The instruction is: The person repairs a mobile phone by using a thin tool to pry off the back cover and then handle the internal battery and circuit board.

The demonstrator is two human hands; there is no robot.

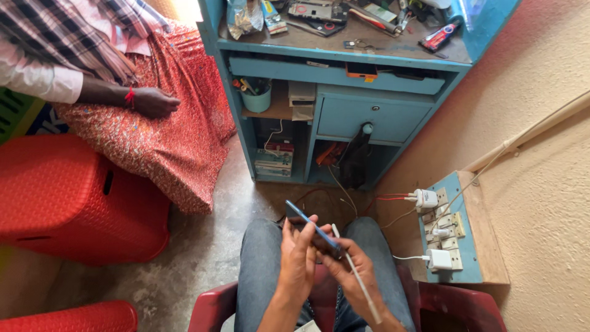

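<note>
I sit on a dark red chair (212, 307) with my knees in grey jeans below me. A thin blue-edged phone (305, 221) is held edge-up over my lap. My left hand (297, 258) grips it from the left side. My right hand (350, 265) holds it from underneath and also pinches a slim white tool (359, 284) that runs down toward my wrist.
A blue workbench (344, 58) cluttered with tools and phone parts stands ahead, with shelves and a drawer below. A blue socket board (448, 237) with white chargers sits on the right wall. Another person in a red patterned skirt (166, 123) sits at left beside red plastic stools (67, 197).
</note>
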